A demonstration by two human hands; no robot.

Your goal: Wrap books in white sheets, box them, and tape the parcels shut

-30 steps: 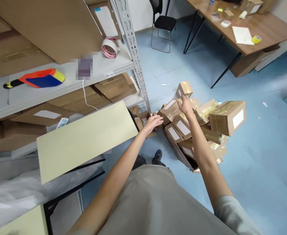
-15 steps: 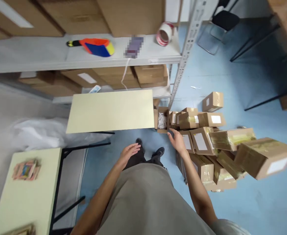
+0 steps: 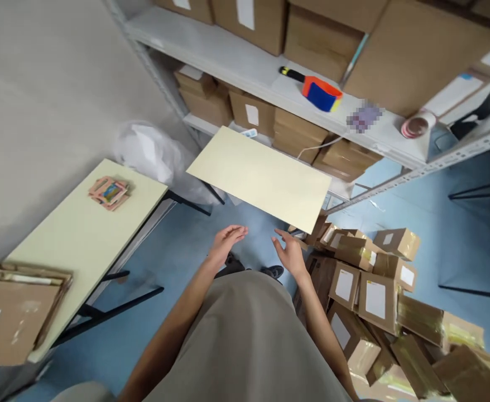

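My left hand (image 3: 228, 244) hangs in the air with nothing in it, its fingers stretched out toward the right. Across from it, my right hand (image 3: 289, 252) is also bare, thumb and fingers apart. Both are in front of the near edge of a pale yellow table (image 3: 265, 178), and no contact with it shows. The right hand is the nearer of the two to that table. On the side table (image 3: 73, 223) at the left lies a small pile of pinkish cards or packets (image 3: 109, 192), away from both hands.
Many taped cardboard boxes (image 3: 381, 301) are heaped on the floor at my right. A metal shelf (image 3: 245, 61) carries boxes, an orange-and-blue handled tool (image 3: 321, 94) and a tape roll (image 3: 416, 125). Flattened cardboard (image 3: 14, 312) lies on the side table. White plastic sheeting (image 3: 153, 156) sits by the wall.
My view has turned left, so the shelf and yellow table now appear slanted and more of the side table shows. My right hand has come a little closer to the left; both remain without anything held.
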